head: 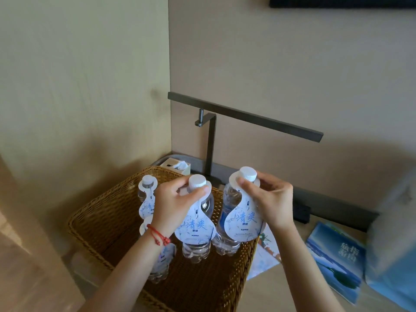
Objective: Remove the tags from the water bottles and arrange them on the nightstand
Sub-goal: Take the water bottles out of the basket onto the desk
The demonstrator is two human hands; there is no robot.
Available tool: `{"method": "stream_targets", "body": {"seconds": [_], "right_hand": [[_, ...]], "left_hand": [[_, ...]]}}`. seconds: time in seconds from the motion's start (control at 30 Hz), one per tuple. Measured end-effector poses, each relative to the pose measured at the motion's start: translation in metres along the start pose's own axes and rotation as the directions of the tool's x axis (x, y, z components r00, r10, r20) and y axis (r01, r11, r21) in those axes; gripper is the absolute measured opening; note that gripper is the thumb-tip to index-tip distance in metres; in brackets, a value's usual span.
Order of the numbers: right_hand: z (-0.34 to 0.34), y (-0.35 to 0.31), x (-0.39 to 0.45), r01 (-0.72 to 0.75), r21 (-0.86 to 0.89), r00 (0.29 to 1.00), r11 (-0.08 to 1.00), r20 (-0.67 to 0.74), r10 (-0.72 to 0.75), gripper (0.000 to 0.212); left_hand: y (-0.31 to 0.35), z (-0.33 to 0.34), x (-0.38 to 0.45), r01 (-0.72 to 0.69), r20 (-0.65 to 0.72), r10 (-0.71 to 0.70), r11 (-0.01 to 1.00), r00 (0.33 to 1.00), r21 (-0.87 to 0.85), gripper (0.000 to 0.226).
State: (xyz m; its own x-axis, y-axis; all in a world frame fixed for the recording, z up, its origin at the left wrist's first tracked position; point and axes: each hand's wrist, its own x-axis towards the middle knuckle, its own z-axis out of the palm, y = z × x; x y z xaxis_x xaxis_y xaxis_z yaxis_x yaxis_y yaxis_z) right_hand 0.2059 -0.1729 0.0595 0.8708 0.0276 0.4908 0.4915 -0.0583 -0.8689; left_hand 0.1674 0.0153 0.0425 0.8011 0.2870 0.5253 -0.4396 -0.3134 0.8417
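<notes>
Both hands (177,199) grip bottles (198,221) — tags (244,219) read 清爽.

At frame centre you see two clear water bottles held upright above a basket: the centre bottle (195,242) and the right bottle (228,224). Each has a white cap and a white teardrop tag with blue script, the centre tag (195,226) and the right tag (244,219), hung on its neck. Left of centre, two more tagged bottles, the rear bottle (147,194) and the near bottle (161,264), stand inside.
</notes>
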Motion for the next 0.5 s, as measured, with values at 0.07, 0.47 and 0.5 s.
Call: {"method": "stream_targets", "body": {"seconds": [0.07,0.47,0.5], "right_hand": [[-0.004,-0.014,-0.003,0.013,0.023,0.999,1.000,-0.048,-0.011,0.017],[-0.063,-0.044,-0.036,0.005,-0.086,0.965,0.996,-0.260,-0.027,0.013],[-0.071,-0.043,-0.040,-0.004,-0.097,0.962,0.995,-0.272,-0.022,0.013]], "left_hand": [[0.008,0.000,0.007,-0.037,0.015,0.037,0.999,0.999,0.003,0.013],[0.047,0.032,0.009,-0.135,0.189,0.151,0.986,0.970,-0.096,0.037],[0.050,0.037,0.006,-0.127,0.197,0.146,0.986,0.969,-0.106,0.035]]}}
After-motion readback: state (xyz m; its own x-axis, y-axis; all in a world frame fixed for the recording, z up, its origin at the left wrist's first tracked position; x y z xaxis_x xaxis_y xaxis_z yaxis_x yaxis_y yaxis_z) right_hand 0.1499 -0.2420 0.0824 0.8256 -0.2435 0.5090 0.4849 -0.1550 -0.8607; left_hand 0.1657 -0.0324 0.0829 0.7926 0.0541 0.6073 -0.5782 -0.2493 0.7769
